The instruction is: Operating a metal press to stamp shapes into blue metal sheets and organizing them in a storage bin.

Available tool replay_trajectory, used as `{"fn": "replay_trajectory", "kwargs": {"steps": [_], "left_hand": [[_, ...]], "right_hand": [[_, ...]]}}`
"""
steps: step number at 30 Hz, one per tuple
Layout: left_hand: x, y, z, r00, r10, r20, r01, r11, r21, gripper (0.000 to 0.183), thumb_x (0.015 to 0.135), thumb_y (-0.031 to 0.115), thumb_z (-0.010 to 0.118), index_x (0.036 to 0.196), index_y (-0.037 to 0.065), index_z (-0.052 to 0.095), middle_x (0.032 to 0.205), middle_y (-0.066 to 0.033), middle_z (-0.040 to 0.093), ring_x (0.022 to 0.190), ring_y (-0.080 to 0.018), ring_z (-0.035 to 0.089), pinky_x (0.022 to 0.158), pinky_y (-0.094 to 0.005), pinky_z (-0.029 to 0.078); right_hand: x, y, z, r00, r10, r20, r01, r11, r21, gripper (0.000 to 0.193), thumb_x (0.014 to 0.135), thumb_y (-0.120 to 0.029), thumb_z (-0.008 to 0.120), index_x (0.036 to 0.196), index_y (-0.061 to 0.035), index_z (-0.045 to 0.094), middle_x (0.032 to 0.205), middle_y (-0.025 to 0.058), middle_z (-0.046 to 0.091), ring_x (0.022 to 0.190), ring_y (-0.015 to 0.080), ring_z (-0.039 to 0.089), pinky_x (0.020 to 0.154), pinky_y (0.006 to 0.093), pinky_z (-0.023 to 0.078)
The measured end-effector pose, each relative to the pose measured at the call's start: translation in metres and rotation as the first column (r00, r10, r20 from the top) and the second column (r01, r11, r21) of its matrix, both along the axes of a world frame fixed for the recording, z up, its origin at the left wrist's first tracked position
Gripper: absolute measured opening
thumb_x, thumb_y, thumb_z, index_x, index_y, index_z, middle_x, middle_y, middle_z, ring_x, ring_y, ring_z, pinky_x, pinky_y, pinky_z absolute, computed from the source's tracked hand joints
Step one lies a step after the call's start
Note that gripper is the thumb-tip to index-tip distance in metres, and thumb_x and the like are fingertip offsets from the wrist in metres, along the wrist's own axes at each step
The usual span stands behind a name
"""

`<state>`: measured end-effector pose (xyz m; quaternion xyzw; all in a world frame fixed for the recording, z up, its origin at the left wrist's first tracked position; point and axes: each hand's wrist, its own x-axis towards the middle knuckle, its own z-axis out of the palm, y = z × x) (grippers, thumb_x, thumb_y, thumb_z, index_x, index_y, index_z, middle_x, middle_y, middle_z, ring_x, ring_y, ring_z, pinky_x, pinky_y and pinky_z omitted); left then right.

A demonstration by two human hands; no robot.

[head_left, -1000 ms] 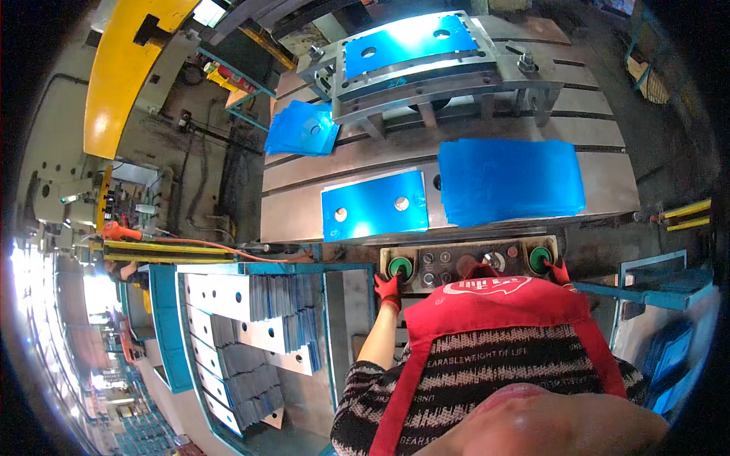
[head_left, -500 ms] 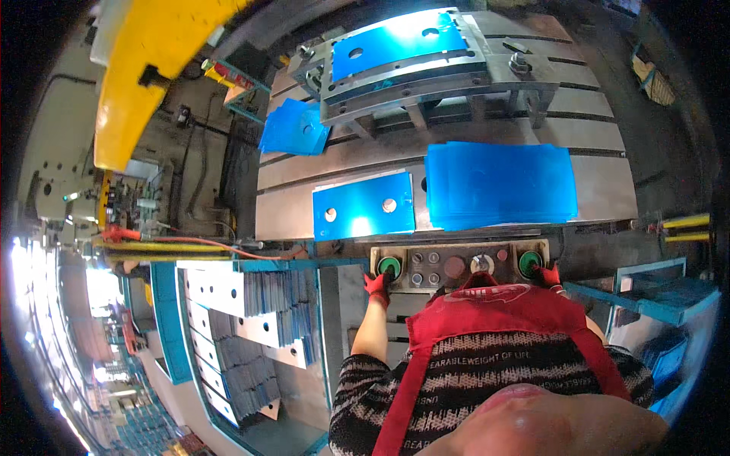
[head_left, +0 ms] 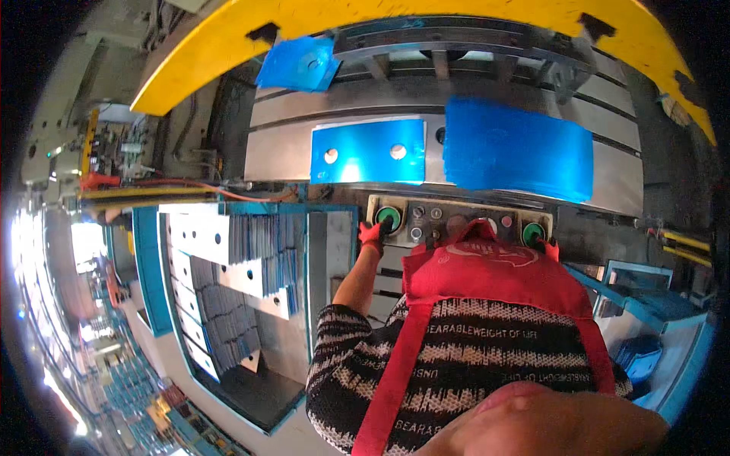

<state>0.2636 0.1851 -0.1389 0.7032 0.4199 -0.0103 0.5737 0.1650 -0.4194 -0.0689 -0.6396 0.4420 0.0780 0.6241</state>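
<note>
My left hand [head_left: 371, 232], in a red glove with dark fingertips, lies on the left green push button [head_left: 388, 219] of a control panel [head_left: 449, 219]. Its fingers are apart and hold nothing. At the panel's other end my right hand [head_left: 550, 248], gloved alike, touches the right green button [head_left: 533, 232]; the apron covers part of it, and the fingers that show are extended. Beyond the panel, a blue-coated plate with two holes [head_left: 365, 150] rests on the slotted metal bed [head_left: 281, 144]. A stack of blue sheets [head_left: 521, 152] lies right of it.
A yellow press beam [head_left: 456, 9] spans the far side above the dark die [head_left: 441, 39]. Blue cut pieces [head_left: 300, 64] lie at the die's left. A blue-framed bin [head_left: 308, 289] at my left holds several rows of holed plates [head_left: 262, 247]. Another blue-framed cart [head_left: 665, 327] stands at right.
The yellow beam has come down across the far side, and the blue sheet on the die is now hidden. The view has shifted, so the bed appears higher. Both hands stay on the buttons.
</note>
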Motion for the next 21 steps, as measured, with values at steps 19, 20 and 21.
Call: {"fn": "replay_trajectory", "kwargs": {"steps": [19, 20, 21], "left_hand": [[0.175, -0.159, 0.447, 0.403, -0.909, -0.107, 0.817, 0.305, 0.489, 0.038, 0.070, 0.021, 0.068, 0.104, 0.008, 0.059, 0.088, -0.0124, 0.063, 0.077, -0.0201, 0.061, 0.067, -0.0302, 0.047], [0.184, -0.158, 0.448, 0.375, -0.926, 0.045, 0.576, 0.270, 0.772, 0.039, 0.068, 0.021, 0.069, 0.104, 0.009, 0.060, 0.093, -0.0144, 0.062, 0.083, -0.0278, 0.060, 0.072, -0.0338, 0.047], [0.203, -0.161, 0.451, 0.364, -0.927, 0.092, 0.614, 0.313, 0.725, 0.038, 0.068, 0.021, 0.068, 0.103, 0.010, 0.060, 0.093, -0.0147, 0.062, 0.088, -0.0306, 0.059, 0.075, -0.0360, 0.046]], "right_hand": [[-0.034, -0.009, 0.012, 0.927, -0.376, -0.014, 0.358, 0.871, 0.336, 0.045, 0.082, -0.035, 0.047, 0.118, -0.0075, 0.047, 0.108, 0.0107, 0.057, 0.089, 0.0209, 0.055, 0.085, 0.0339, 0.040], [-0.038, -0.005, 0.011, 0.924, -0.383, -0.019, 0.363, 0.859, 0.361, 0.045, 0.082, -0.036, 0.047, 0.118, -0.0080, 0.047, 0.109, 0.0105, 0.057, 0.088, 0.0210, 0.055, 0.085, 0.0339, 0.040], [-0.044, -0.004, 0.010, 0.918, -0.395, -0.025, 0.375, 0.846, 0.380, 0.046, 0.082, -0.037, 0.046, 0.118, -0.0084, 0.047, 0.109, 0.0103, 0.057, 0.088, 0.0211, 0.055, 0.085, 0.0339, 0.040]]}}
